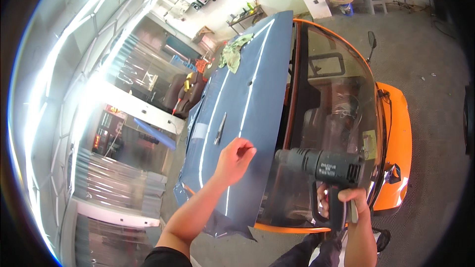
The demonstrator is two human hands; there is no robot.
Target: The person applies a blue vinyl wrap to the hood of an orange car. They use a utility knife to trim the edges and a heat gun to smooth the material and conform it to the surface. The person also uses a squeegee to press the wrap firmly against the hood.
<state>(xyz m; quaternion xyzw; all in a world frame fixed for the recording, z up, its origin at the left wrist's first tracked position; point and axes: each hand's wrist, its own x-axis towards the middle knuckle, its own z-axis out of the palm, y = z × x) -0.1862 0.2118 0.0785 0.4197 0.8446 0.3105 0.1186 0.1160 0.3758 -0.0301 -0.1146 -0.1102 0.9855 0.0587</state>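
Blue-grey wrap film [247,94], glossy, streaked with long white reflections, laid over the roof of an orange car [398,128] and running away toward the far end. Near edge loose, curling into a ragged flap just past the left forearm. Left hand [233,160] resting on the film near its lower end, fingers curled and pressed down against the sheet. Right hand [346,199] closed around the grip of a dark heat gun [319,164], barrel level, nozzle pointing left toward the film's edge beside the left hand. Slim dark tool [220,128] lying on the film just beyond the left hand. Crumpled green cloth [231,52] sitting at the far end of the sheet. Clear windscreen [336,99] just right of the film.
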